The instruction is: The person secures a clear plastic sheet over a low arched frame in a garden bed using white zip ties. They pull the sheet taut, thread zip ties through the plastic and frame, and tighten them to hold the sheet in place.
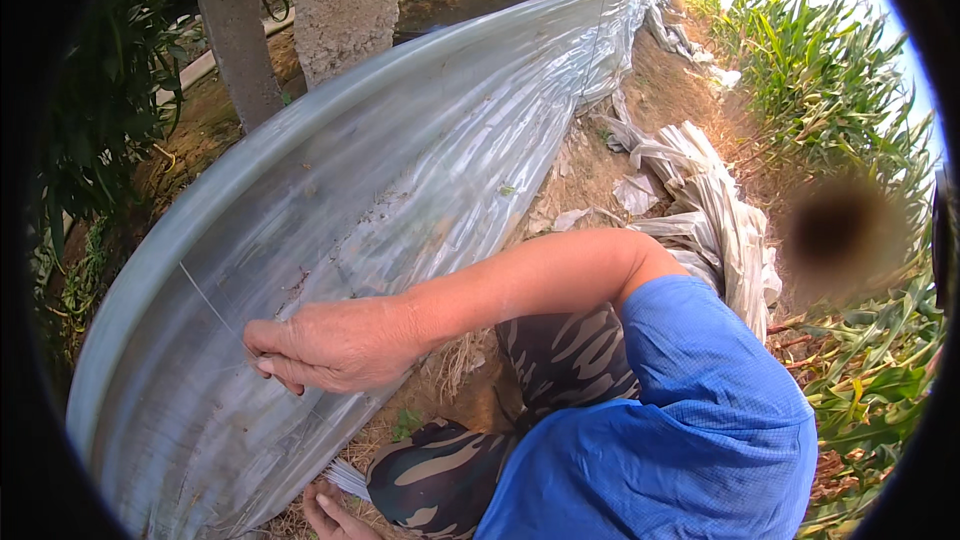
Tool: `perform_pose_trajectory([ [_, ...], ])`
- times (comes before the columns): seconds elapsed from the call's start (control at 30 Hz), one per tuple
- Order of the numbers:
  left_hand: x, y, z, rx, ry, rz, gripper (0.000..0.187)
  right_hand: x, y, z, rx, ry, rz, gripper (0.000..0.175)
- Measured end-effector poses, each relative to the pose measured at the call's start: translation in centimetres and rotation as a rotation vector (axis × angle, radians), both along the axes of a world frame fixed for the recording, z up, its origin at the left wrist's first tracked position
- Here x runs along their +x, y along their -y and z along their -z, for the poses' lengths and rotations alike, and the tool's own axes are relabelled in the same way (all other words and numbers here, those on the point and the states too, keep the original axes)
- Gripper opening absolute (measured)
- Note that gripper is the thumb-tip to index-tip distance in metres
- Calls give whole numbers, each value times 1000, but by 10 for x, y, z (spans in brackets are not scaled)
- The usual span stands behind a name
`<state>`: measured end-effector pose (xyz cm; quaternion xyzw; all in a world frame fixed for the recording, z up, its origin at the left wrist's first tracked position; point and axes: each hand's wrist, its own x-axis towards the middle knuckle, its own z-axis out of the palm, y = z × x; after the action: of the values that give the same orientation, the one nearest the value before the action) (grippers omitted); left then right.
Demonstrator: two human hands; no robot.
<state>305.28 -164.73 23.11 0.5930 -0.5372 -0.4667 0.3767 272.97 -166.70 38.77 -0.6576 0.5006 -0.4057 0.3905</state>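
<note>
My right hand is pinched around a thin pale wire, in front of a sheet of clear plastic film. The wire runs up and left from my fingers to the thick rolled edge of the film. At the bottom rim my left hand is only partly in view, low beside my camouflage-clad knee. Close to its fingers lies a bundle of thin white strands; whether the hand grips them is unclear. Bits of soil and dry leaf lie on the film.
Two rough concrete posts stand behind the film, with dark green plants beyond. Crumpled old plastic sheeting lies on the bare soil bank. Tall maize-like plants grow along the right. A dark blurred spot covers part of the right side.
</note>
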Motion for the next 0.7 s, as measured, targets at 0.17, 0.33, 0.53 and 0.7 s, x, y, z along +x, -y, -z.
perform_pose_trajectory([
  [0.17,-126,56,-75,-361,-528,344,41,10,-19,7,18,-240,-62,24],
  [0.33,-181,64,-94,-353,-506,565,37,-19,-49,-3,95,-310,54,29],
  [0.53,-195,96,-134,-354,-758,365,24,-34,-59,-18,97,-460,227,54],
  [0.7,-176,90,-159,-228,-482,532,18,-59,-52,-14,54,-434,361,55],
])
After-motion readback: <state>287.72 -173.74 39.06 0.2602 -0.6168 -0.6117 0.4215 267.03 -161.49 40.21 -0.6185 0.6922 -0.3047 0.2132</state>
